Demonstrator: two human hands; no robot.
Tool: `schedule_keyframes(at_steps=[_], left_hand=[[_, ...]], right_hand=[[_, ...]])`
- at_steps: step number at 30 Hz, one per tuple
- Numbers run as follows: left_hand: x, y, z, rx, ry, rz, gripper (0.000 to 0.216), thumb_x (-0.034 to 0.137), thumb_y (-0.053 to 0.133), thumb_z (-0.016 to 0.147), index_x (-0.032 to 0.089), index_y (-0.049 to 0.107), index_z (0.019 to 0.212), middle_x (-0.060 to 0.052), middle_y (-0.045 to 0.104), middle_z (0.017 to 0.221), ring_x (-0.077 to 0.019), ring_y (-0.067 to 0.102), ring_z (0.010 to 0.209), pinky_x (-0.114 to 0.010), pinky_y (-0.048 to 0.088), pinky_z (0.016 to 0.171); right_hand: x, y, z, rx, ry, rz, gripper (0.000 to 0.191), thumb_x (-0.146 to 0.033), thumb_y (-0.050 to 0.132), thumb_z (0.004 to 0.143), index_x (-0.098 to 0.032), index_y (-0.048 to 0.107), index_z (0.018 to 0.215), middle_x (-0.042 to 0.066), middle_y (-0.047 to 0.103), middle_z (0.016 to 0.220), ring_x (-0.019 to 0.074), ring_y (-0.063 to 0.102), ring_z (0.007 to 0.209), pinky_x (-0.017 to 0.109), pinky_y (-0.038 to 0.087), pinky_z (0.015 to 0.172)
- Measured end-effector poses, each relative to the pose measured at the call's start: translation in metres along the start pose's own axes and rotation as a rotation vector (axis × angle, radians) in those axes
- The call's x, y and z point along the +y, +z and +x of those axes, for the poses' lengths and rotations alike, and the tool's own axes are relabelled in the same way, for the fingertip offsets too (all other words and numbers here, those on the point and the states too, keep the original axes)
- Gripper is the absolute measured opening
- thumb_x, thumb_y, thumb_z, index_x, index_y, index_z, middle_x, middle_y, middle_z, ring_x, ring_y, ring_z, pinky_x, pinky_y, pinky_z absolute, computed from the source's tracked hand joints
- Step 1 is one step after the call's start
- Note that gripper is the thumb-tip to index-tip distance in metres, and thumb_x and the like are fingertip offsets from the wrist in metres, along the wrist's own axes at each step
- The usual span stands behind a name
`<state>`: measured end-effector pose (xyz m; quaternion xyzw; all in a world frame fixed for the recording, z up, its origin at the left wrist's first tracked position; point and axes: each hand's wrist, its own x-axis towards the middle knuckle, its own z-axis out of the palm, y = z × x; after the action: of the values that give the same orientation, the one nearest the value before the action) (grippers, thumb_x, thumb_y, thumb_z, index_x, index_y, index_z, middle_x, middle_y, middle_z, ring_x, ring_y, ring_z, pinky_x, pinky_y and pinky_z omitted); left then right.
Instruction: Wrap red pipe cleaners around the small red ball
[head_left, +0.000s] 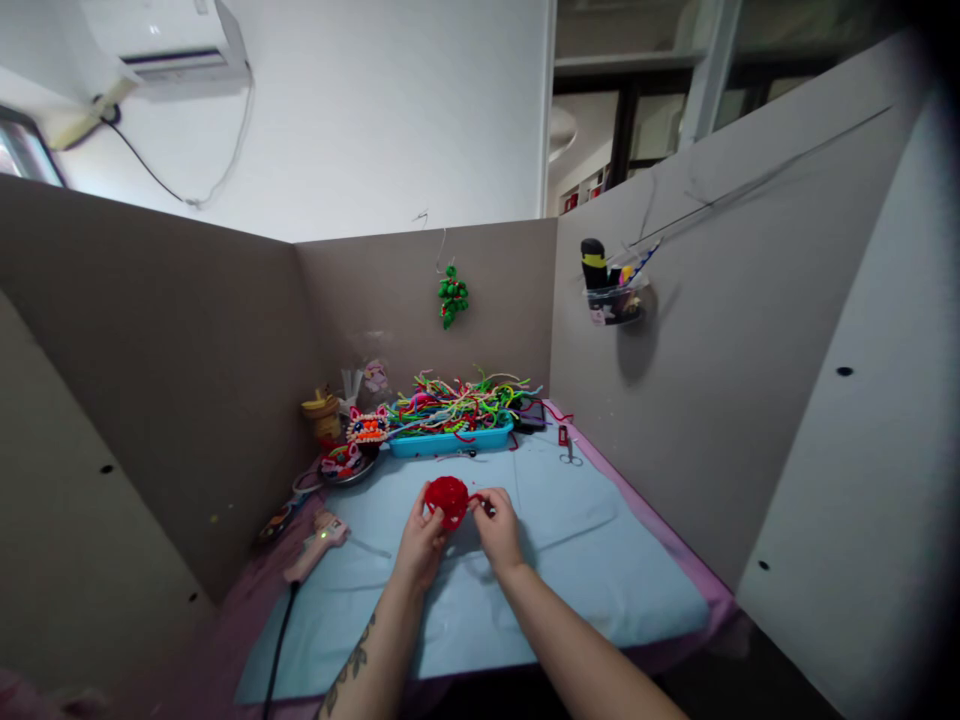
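A round red fuzzy piece (447,500), seemingly wound from pipe cleaner, is held above the blue cloth. My left hand (421,545) grips it at its left and lower edge, thumb in front. My right hand (496,525) is closed in a pinch at its right side, on a short red pipe cleaner (475,498) that reaches from the piece. The fingertips partly hide that strand. Behind my hands a blue tray (450,442) holds a heap of many-coloured pipe cleaners (457,405).
A pink glue gun (319,550) with a green light lies at left, its black cord trailing forward. Further back are a metal bowl (352,478), an animal-face craft (369,426) and small scissors (571,456). Grey partitions (420,350) surround the blue cloth (600,580). A clear box (613,303) hangs at right.
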<state>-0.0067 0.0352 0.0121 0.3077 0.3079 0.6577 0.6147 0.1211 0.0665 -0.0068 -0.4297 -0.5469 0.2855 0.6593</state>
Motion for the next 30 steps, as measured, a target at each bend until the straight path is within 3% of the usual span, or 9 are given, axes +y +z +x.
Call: schedule_keyframes(at_steps=[4,9,16,19,25,30], left_hand=[[0.0,0.0,0.0,-0.034,0.022,-0.015,0.082,0.025,0.08,0.067,0.026,0.038,0.138,-0.011,0.068,0.114,-0.0216,0.067,0.097,-0.029,0.05,0.082],[0.001,-0.001,0.0,0.0,-0.034,-0.007,0.079,0.022,0.081,0.064,0.021,0.044,0.134,-0.012,0.069,0.111,-0.021,0.067,0.092,-0.028,0.05,0.078],[0.003,-0.007,0.001,0.102,-0.127,-0.034,0.074,0.013,0.077,0.065,0.023,0.045,0.131,-0.007,0.07,0.101,-0.0126,0.066,0.07,-0.027,0.052,0.073],[0.002,-0.01,0.002,0.104,-0.122,-0.046,0.073,0.016,0.077,0.067,0.023,0.044,0.132,-0.008,0.069,0.106,-0.0134,0.067,0.074,-0.026,0.053,0.07],[-0.001,-0.008,0.002,0.06,-0.073,-0.037,0.083,0.022,0.08,0.067,0.021,0.037,0.138,-0.012,0.068,0.108,-0.0197,0.068,0.081,-0.033,0.054,0.075],[0.001,-0.004,0.0,0.07,-0.038,-0.016,0.09,0.021,0.08,0.067,0.021,0.029,0.141,-0.012,0.069,0.106,-0.0203,0.069,0.082,-0.034,0.055,0.075]], right_hand=[[0.002,-0.002,0.001,-0.001,0.021,-0.048,0.021,-0.038,0.06,0.079,-0.021,0.062,0.068,0.001,0.055,0.073,0.0171,0.05,0.068,0.028,0.042,0.066],[0.002,-0.001,0.002,-0.082,-0.005,-0.031,0.027,-0.038,0.054,0.084,-0.021,0.059,0.064,0.001,0.053,0.073,0.0167,0.051,0.069,0.027,0.041,0.065],[0.006,0.002,-0.001,-0.143,-0.024,0.01,0.03,-0.042,0.05,0.086,-0.02,0.063,0.072,0.008,0.055,0.101,0.0207,0.055,0.095,0.032,0.045,0.084],[0.009,0.003,-0.002,-0.122,0.015,0.0,0.028,-0.041,0.052,0.084,-0.019,0.064,0.073,0.01,0.053,0.108,0.0214,0.056,0.095,0.032,0.047,0.077],[0.006,0.004,-0.002,-0.05,0.056,0.053,0.017,-0.034,0.058,0.077,-0.02,0.062,0.068,0.008,0.054,0.099,0.0182,0.057,0.076,0.028,0.046,0.059],[-0.002,0.0,-0.002,-0.001,0.034,0.028,0.009,-0.029,0.059,0.076,-0.022,0.063,0.077,0.004,0.054,0.088,0.0185,0.055,0.078,0.028,0.047,0.063]])
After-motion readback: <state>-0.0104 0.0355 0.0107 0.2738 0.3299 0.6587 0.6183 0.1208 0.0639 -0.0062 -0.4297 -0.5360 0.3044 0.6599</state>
